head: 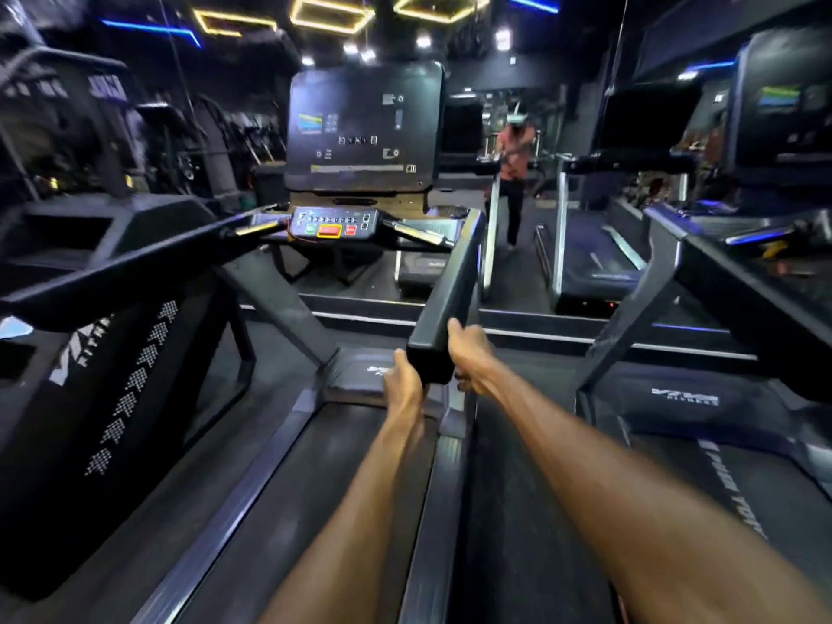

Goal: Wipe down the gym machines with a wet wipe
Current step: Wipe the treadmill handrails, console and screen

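**Both hands at the near end of the treadmill's right handrail**

Straight ahead stands a black treadmill (315, 466), its dark belt running from the near edge of the view toward a tall console screen (364, 128) at the far end. Below that screen sits a control panel (335, 225) with a green button, a yellow-framed red button and a smaller red one. A second treadmill (702, 398) stands to the right, and part of another machine's black frame (112, 353), marked with white arrows, fills the left. Beyond the consoles a mirror wall reflects a person in an orange top.

The right handrail (450, 299) of the middle treadmill slopes from the console down to a squared-off near end. The left hand (403, 382) is at the left side of that end, its fingers curled against the rail. The right hand (468, 353) lies along the rail's right side, thumb up on the edge; its fingers are hidden behind the rail, so I cannot tell how they grip. No wet wipe can be made out in either hand; where it is cannot be told.
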Tool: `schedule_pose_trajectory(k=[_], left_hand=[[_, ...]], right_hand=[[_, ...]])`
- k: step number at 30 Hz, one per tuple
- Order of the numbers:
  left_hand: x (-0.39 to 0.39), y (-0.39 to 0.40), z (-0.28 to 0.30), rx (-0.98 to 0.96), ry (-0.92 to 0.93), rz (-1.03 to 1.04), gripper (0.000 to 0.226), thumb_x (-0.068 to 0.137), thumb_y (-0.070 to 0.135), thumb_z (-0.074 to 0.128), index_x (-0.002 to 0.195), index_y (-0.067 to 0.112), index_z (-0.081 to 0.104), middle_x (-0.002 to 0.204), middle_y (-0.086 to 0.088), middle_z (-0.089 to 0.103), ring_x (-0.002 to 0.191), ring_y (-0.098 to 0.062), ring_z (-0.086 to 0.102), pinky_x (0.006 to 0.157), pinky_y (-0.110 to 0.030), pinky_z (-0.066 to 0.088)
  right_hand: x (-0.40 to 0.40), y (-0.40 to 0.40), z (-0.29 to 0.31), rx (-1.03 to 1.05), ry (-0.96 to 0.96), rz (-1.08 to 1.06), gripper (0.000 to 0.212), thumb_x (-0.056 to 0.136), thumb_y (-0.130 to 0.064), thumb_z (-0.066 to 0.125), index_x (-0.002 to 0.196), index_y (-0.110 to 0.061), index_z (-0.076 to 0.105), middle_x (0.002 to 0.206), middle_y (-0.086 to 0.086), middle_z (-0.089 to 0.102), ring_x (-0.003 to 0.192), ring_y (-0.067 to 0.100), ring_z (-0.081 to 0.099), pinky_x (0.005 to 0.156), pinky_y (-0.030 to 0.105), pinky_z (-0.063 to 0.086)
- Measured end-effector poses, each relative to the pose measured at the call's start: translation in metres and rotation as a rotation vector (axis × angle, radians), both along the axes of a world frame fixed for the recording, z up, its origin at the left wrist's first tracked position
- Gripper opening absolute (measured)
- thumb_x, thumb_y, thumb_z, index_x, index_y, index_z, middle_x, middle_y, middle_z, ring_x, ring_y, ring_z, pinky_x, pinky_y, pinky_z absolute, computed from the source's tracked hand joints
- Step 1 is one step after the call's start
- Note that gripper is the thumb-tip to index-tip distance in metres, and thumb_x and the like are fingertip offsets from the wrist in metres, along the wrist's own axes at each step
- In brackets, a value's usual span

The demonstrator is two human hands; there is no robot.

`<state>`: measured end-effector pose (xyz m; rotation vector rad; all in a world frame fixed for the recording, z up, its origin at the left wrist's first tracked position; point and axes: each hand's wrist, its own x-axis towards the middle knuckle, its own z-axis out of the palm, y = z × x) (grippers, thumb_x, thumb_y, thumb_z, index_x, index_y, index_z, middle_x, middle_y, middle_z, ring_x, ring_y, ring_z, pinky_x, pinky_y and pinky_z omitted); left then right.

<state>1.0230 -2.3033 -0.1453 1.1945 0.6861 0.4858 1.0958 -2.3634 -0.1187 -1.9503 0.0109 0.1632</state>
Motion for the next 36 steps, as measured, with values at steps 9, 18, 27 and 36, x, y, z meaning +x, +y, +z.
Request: schedule_pose_trajectory(k=[9,18,27,36], left_hand=[[-0.064,-0.020,0.033,0.361,-0.118,0.264,0.020,0.089,0.033,0.060,0.082,0.017,0.070,0.075,0.002,0.074,0.070,-0.009,0.072,0.072,-0.031,0.058],[-0.062,-0.027,0.041,0.580,0.058,0.217,0.031,0.095,0.036,0.052,0.097,0.011,0.070,0.102,-0.012,0.064,0.095,-0.028,0.060,0.087,-0.034,0.049],[-0.018,-0.006,0.046,0.612,0.087,-0.044,0.019,0.099,0.020,0.041,0.105,0.007,0.053,0.111,-0.014,0.057,0.108,-0.031,0.054,0.094,-0.039,0.041],[-0.016,-0.006,0.032,0.492,-0.049,-0.120,0.007,0.103,0.023,0.034,0.101,0.020,0.040,0.092,-0.002,0.052,0.086,-0.018,0.050,0.075,-0.034,0.045]], right_hand=[[-0.070,-0.043,0.005,0.500,0.348,0.117,0.022,0.093,-0.024,0.061,0.075,-0.012,0.059,0.062,0.005,0.062,0.043,0.017,0.054,0.046,0.021,0.040],[-0.079,-0.058,0.025,0.548,-0.049,0.043,0.007,0.086,-0.010,0.067,0.080,-0.012,0.066,0.071,0.006,0.066,0.060,0.019,0.061,0.050,0.024,0.041],[-0.068,-0.036,0.001,0.330,-0.053,-0.117,0.013,0.082,-0.024,0.066,0.076,-0.013,0.066,0.067,0.002,0.071,0.062,0.021,0.070,0.066,0.039,0.060],[-0.072,-0.025,-0.004,0.633,0.045,-0.138,0.018,0.085,-0.006,0.063,0.067,-0.009,0.065,0.056,0.009,0.061,0.049,0.020,0.057,0.051,0.031,0.048]])
